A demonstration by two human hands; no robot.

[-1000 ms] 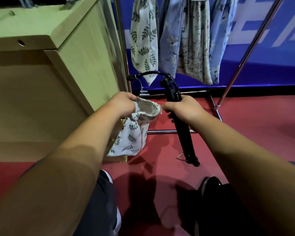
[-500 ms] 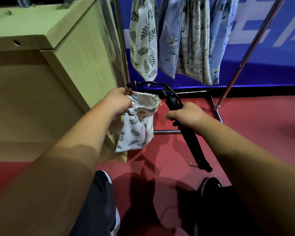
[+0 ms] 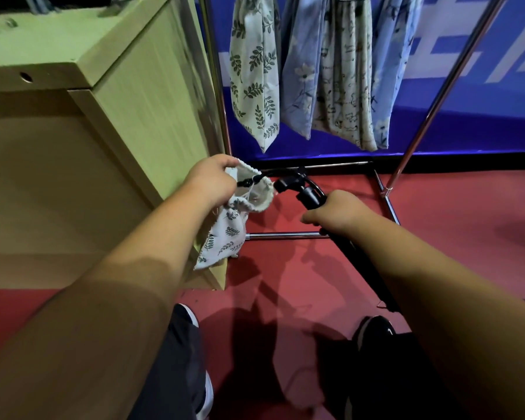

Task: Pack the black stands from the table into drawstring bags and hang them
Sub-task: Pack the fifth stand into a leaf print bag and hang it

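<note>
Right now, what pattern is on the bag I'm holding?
White bag with dark leaf sprigs; head view.

Leaf-print drawstring bag in left hand, black stand in right hand.

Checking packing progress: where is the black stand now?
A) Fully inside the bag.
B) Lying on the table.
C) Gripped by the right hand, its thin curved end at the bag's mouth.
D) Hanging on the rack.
C: the right hand grips the black stand by its shaft, and its thin tip meets the open leaf-print bag that the left hand holds.
</note>
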